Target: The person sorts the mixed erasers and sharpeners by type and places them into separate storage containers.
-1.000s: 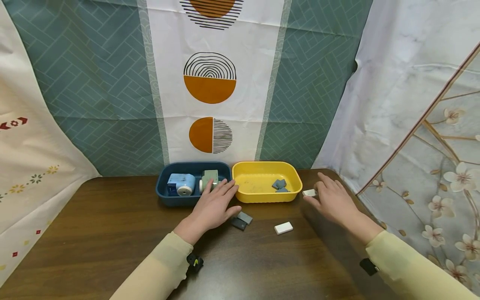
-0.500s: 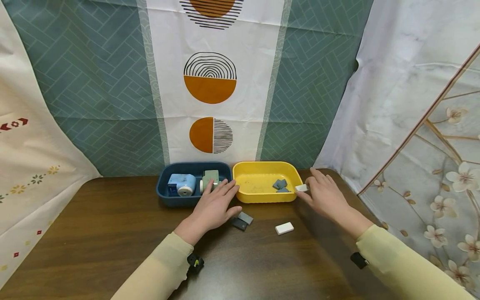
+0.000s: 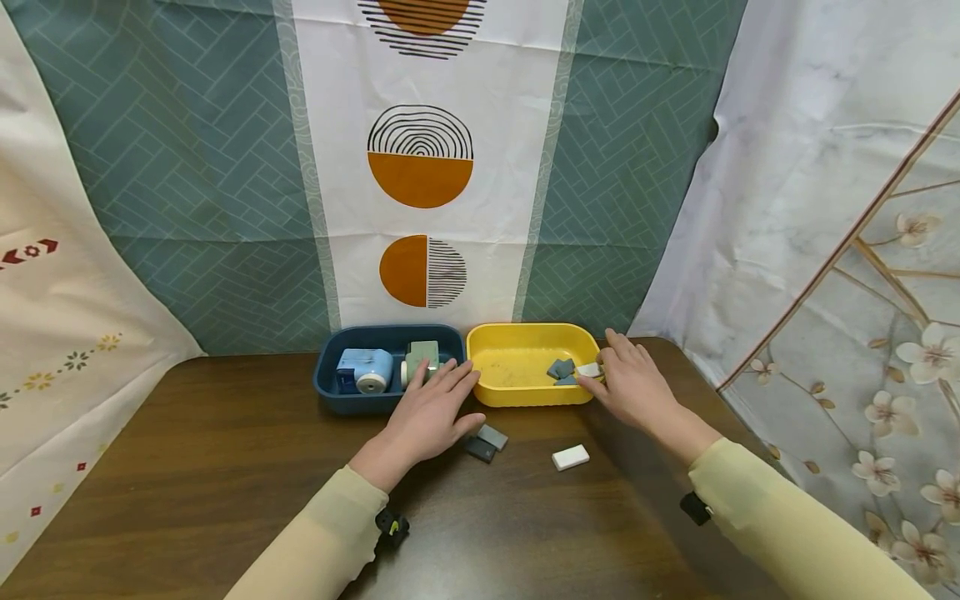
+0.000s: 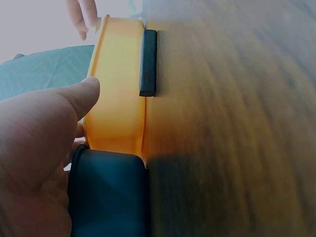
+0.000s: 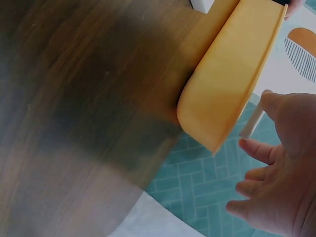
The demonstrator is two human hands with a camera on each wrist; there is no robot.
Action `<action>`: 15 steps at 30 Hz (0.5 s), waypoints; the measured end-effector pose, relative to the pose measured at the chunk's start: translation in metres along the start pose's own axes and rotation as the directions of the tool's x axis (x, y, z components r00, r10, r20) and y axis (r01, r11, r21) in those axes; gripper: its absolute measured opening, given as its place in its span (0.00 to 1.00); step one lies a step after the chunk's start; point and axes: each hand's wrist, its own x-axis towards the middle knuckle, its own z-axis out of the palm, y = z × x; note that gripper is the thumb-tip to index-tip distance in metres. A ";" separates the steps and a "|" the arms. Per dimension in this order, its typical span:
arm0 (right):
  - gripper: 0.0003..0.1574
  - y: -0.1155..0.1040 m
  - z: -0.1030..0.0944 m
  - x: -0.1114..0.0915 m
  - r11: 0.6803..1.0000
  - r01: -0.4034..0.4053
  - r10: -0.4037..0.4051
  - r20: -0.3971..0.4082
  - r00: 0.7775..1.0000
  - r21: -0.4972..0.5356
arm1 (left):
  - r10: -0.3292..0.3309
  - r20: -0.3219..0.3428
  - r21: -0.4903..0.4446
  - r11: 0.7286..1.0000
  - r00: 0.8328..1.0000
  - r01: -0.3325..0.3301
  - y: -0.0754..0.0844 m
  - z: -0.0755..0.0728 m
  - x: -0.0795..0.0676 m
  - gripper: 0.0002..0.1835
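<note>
My right hand [image 3: 637,390] pinches a small white rectangular block [image 3: 588,369] between thumb and forefinger, over the right end of the yellow tray [image 3: 517,397]. In the right wrist view the white block [image 5: 253,121] shows edge-on, above the tray's rim. Several blue-grey pieces [image 3: 560,367] lie inside the yellow tray, close to that block. My left hand [image 3: 427,417] is spread with straight fingers over the front of the dark blue tray [image 3: 341,404], its fingertips reaching the yellow tray's left end. Whether they press on the rims is unclear.
Inside the blue tray sit a light blue camera-shaped object [image 3: 365,367] and a green one [image 3: 422,356], partly behind my left fingers. On the wooden table lie another white block [image 3: 571,457], a dark block [image 3: 480,450] and a grey block [image 3: 492,437]. Patterned cloth hangs behind.
My right hand has moved left with the white block, from the table beside the yellow tray to over its right end. The left hand has stayed in place.
</note>
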 end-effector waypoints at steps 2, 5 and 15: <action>0.32 -0.001 0.002 0.003 1.000 -0.010 0.010 0.018 1.000 0.001 | -0.002 0.004 -0.003 1.000 1.000 0.002 0.000 0.000 0.000 0.41; 0.33 -0.003 0.005 0.007 1.000 -0.027 0.027 0.037 0.999 0.002 | -0.003 0.003 -0.012 1.000 1.000 0.003 -0.001 0.001 0.001 0.41; 0.35 -0.006 0.014 0.021 0.999 -0.051 0.052 0.070 0.996 -0.010 | 0.003 -0.017 -0.017 1.000 1.000 -0.004 0.001 0.000 0.000 0.41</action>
